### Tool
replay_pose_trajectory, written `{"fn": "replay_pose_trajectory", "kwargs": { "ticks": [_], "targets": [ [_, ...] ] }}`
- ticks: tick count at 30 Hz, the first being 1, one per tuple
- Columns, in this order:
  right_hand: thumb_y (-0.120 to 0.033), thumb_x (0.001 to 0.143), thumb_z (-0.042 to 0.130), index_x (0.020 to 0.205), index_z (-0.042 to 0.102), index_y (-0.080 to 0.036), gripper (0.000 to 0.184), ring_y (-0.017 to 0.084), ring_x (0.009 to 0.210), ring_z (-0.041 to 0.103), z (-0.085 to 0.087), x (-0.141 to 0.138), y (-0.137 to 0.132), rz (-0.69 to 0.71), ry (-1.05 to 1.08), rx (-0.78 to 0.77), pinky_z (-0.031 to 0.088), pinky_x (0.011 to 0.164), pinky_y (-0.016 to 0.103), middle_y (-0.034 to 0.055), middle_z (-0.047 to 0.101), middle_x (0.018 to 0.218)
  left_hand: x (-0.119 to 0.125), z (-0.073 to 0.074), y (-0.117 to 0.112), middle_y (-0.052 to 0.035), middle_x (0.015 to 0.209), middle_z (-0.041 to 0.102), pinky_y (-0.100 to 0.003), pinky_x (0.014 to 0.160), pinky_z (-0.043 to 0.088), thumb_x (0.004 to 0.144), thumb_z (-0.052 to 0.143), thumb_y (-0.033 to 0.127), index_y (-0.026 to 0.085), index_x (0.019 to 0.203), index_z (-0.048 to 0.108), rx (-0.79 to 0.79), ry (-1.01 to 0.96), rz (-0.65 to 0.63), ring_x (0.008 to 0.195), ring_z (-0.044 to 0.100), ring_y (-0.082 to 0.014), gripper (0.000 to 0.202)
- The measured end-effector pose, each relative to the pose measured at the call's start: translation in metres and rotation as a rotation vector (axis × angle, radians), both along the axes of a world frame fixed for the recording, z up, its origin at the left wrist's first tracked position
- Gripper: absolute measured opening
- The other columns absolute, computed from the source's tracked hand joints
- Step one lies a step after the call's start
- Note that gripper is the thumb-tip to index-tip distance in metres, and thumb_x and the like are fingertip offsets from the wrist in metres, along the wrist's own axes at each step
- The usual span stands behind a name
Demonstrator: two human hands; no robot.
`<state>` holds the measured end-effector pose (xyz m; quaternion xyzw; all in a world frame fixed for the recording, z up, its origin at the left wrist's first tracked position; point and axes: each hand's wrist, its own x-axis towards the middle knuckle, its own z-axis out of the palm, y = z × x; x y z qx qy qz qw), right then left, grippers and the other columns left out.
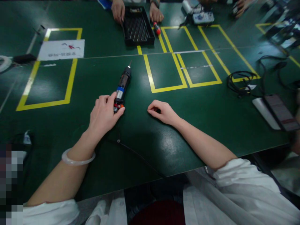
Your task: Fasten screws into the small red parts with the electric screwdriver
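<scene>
An electric screwdriver [120, 92] with a black body, a blue band and a thin bit lies tilted, its bit pointing away from me. My left hand [103, 114] is closed over its rear end, where red and orange parts show beside the thumb. To the right, my right hand [164, 112] rests on the green table [140, 131] with its fingers curled and the thumb against the fingertips. Whatever that pinch holds, if anything, is hidden. A dark cable [138, 151] runs from below my left hand toward the near edge, with a small ring-like spot beside it.
Across the table, a co-worker's hands [118, 12] are at a black tray [150, 40] and a red-tipped tool [157, 28]. Yellow tape outlines [168, 88] mark the surface. A printed sheet [61, 50] lies left; a coiled cable [241, 82] and phone [281, 111] lie right.
</scene>
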<state>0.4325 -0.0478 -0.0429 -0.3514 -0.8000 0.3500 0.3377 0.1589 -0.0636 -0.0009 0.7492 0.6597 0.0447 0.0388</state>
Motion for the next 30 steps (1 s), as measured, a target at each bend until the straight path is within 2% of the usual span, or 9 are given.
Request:
{"fn": "replay_pose_trajectory", "kwargs": {
  "ticks": [5,10,13,15,18,21,24,26,30],
  "targets": [
    [-0.025,0.094,0.058,0.086,0.063,-0.019,0.011,0.015,0.076,0.059,0.000,0.000,0.000,-0.001,-0.007,0.002,0.048,0.073,0.029,0.0023,0.063,0.085,-0.054,0.008,0.012,-0.0185,0.138,0.042,-0.060,0.103,0.045,0.095,0.037,0.065,0.018,0.155,0.033,-0.035,0.002,0.184,0.126,0.042,-0.0412,0.077],
    [-0.024,0.094,0.058,0.086,0.063,-0.019,0.011,0.015,0.076,0.059,0.000,0.000,-0.001,0.001,-0.005,0.005,0.047,0.073,0.029,0.0023,0.063,0.084,-0.108,0.005,0.022,-0.0153,0.148,0.035,-0.070,0.107,0.036,0.091,0.037,0.074,0.023,0.155,0.032,-0.012,-0.061,0.381,0.131,0.037,-0.0474,0.082],
    [-0.024,0.094,0.058,0.086,0.063,-0.019,0.011,0.015,0.075,0.059,0.001,0.000,-0.001,-0.004,-0.006,0.008,0.047,0.072,0.029,0.0023,0.063,0.084,-0.134,0.004,0.024,-0.0093,0.152,0.033,-0.071,0.110,0.031,0.088,0.037,0.078,0.029,0.154,0.032,0.003,-0.093,0.454,0.135,0.033,-0.0477,0.083],
    [-0.023,0.094,0.058,0.086,0.063,-0.018,0.011,0.016,0.076,0.060,0.001,0.000,-0.001,-0.001,-0.007,0.004,0.047,0.073,0.029,0.0026,0.063,0.084,-0.146,0.003,0.024,-0.0080,0.153,0.034,-0.070,0.111,0.030,0.087,0.040,0.078,0.029,0.153,0.035,0.015,-0.107,0.504,0.136,0.034,-0.0476,0.083],
    [-0.023,0.094,0.058,0.086,0.063,-0.018,0.011,0.016,0.076,0.059,0.001,0.000,-0.001,0.001,-0.008,0.000,0.047,0.073,0.029,0.0027,0.063,0.084,-0.153,-0.002,0.023,-0.0083,0.153,0.037,-0.069,0.111,0.032,0.088,0.045,0.073,0.027,0.151,0.037,0.080,-0.131,0.538,0.136,0.037,-0.0468,0.079],
    [-0.024,0.094,0.058,0.086,0.064,-0.018,0.011,0.015,0.075,0.059,0.000,-0.001,0.000,0.004,-0.004,0.007,0.046,0.073,0.028,0.0023,0.063,0.083,-0.150,-0.007,0.024,-0.0104,0.148,0.041,-0.065,0.109,0.037,0.087,0.055,0.062,0.023,0.144,0.045,0.216,-0.105,0.580,0.133,0.043,-0.0425,0.069],
    [-0.024,0.094,0.058,0.086,0.064,-0.017,0.012,0.015,0.075,0.059,-0.001,-0.001,0.000,0.003,-0.007,0.012,0.046,0.073,0.028,0.0022,0.063,0.082,-0.146,-0.008,0.026,-0.0126,0.133,0.048,-0.059,0.099,0.044,0.082,0.061,0.055,0.019,0.122,0.060,0.260,-0.069,0.612,0.117,0.051,-0.0371,0.054],
    [-0.024,0.094,0.058,0.086,0.064,-0.017,0.013,0.014,0.075,0.059,-0.002,-0.001,0.000,0.004,-0.012,0.012,0.046,0.073,0.027,0.0022,0.062,0.082,-0.144,-0.007,0.026,-0.0109,0.121,0.049,-0.055,0.093,0.045,0.083,0.059,0.057,0.018,0.113,0.064,0.264,-0.063,0.591,0.106,0.052,-0.0324,0.048],
    [-0.023,0.094,0.058,0.086,0.064,-0.016,0.012,0.015,0.075,0.059,-0.001,0.000,0.001,0.010,-0.016,0.014,0.045,0.073,0.027,0.0028,0.062,0.083,-0.143,-0.005,0.024,-0.0075,0.104,0.048,-0.048,0.090,0.043,0.089,0.051,0.053,0.019,0.110,0.063,0.287,-0.045,0.600,0.093,0.047,-0.0262,0.042]
  ]
}}
